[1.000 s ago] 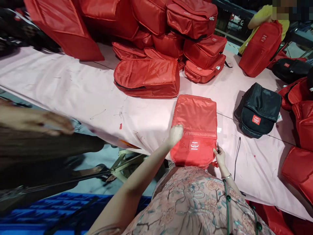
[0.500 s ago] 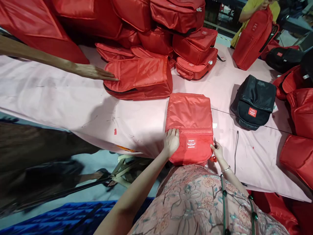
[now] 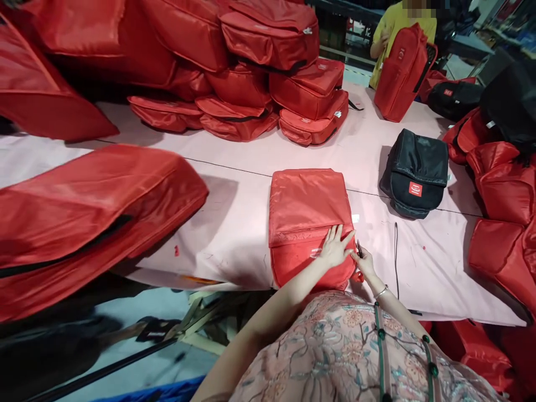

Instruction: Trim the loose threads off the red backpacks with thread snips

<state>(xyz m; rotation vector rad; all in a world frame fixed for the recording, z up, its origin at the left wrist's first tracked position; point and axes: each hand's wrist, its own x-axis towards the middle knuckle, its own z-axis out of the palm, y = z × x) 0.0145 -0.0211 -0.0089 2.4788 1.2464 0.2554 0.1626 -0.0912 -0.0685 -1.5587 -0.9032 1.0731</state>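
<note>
A flat red bag (image 3: 307, 212) lies on the pink table (image 3: 234, 167) right in front of me. My left hand (image 3: 335, 247) rests on the bag's lower right part, fingers stretched out flat over its label. My right hand (image 3: 365, 261) sits at the bag's right edge, closed round a small dark tool (image 3: 359, 248) that looks like thread snips. The two hands nearly touch.
A large red bag (image 3: 84, 218) fills the left foreground, off the table edge. Several red bags (image 3: 268, 72) are piled at the back. A black bag (image 3: 414, 173) lies to the right, more red bags (image 3: 502, 223) beyond. A person in yellow (image 3: 397, 28) holds a red bag at the far end.
My left hand slid from the bag's left edge across to its right side and opened flat. Another person's arm pulled a red bag off the pile towards the left foreground.
</note>
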